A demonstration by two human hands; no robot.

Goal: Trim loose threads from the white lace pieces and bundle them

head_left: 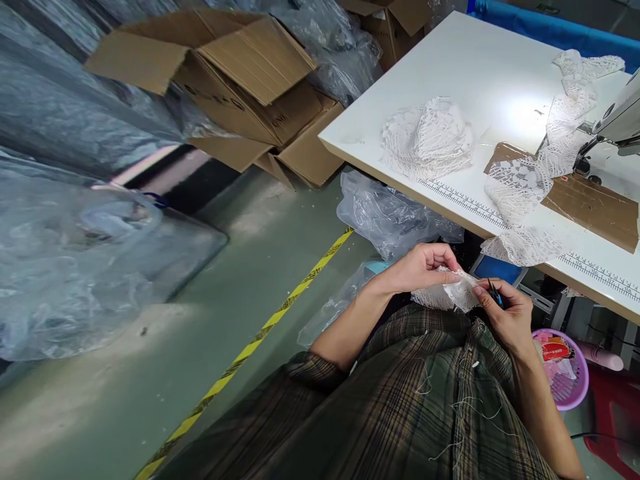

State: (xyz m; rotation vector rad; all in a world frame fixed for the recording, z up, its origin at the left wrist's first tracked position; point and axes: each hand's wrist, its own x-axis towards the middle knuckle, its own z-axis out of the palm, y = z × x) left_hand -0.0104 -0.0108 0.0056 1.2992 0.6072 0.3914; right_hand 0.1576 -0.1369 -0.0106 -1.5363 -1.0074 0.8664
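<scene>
Head: two hands (425, 267) (506, 319), one lace piece (453, 295).

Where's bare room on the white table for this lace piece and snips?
For the lace piece and snips: the table's far corner, behind the lace pile, is bare; so is the gap between it and the cardboard sheet. Around the sewing machine the lace strip crowds it.

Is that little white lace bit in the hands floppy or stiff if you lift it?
Probably floppy: the lace piece bunches and folds between the left hand and right hand. Likely very light too, since it is full of holes and just a pinch holds it. It might snag easily on the snips.
</scene>
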